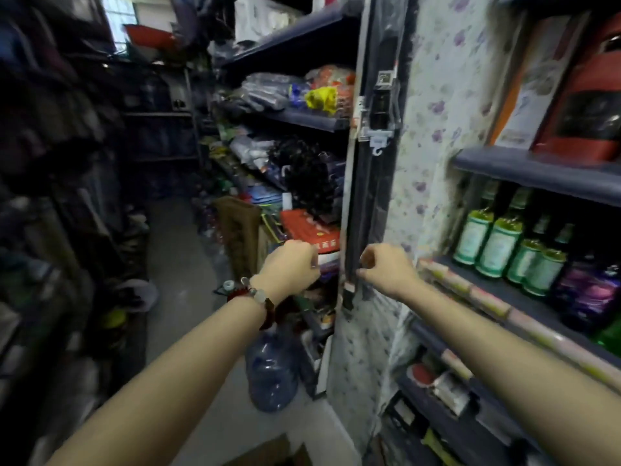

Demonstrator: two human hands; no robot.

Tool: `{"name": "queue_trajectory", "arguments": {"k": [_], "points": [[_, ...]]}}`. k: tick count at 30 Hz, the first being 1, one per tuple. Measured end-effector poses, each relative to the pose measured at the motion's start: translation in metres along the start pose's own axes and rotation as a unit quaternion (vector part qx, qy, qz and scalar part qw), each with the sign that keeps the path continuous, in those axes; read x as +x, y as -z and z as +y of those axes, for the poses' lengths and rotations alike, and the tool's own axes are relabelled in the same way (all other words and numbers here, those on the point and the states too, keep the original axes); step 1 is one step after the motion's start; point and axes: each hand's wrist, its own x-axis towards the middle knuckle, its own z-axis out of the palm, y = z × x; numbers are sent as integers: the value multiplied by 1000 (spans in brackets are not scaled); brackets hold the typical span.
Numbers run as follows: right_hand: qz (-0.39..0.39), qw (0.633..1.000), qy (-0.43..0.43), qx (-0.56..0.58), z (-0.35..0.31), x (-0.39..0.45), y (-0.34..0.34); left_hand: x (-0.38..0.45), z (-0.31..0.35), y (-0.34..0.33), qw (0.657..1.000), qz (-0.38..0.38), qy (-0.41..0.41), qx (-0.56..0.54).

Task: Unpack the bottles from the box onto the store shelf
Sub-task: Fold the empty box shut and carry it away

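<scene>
Box (268,454) sits at bottom edge w/ flaps open, nothing visible inside. Your left hand (290,265) and right hand (386,269) are raised, fingers curled, holding nothing. Bottles (497,240) stand upright on the shelf (504,297) to your right, necks up: green, pale labels, text too blurred to read. Dark purple ones (584,290) beside them.

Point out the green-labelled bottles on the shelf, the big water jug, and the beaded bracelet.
green-labelled bottles (497,245): head view, label of a front bottle.
water jug (270,371): head view, blue body.
beaded bracelet (258,294): head view, pale bead at the wrist.
</scene>
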Motion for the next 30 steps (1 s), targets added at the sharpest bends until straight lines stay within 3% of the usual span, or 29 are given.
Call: {"name": "queue_trajectory", "arguments": {"k": [7, 14, 21, 30], "points": [[-99, 991, 80, 31, -61, -1, -102, -57, -80, -39, 993, 21, 114, -23], [-189, 969, 153, 46, -68, -4, -198, -106, -120, -100, 966, 37, 250, -48], [-269, 946, 175, 54, -31, -25, -312, -154, -170, -194, 940, 5, 338, -51], [-274, 948, 140, 82, 73, -63, -486, -194, -222, -384, 936, -15, 347, -47]]}}
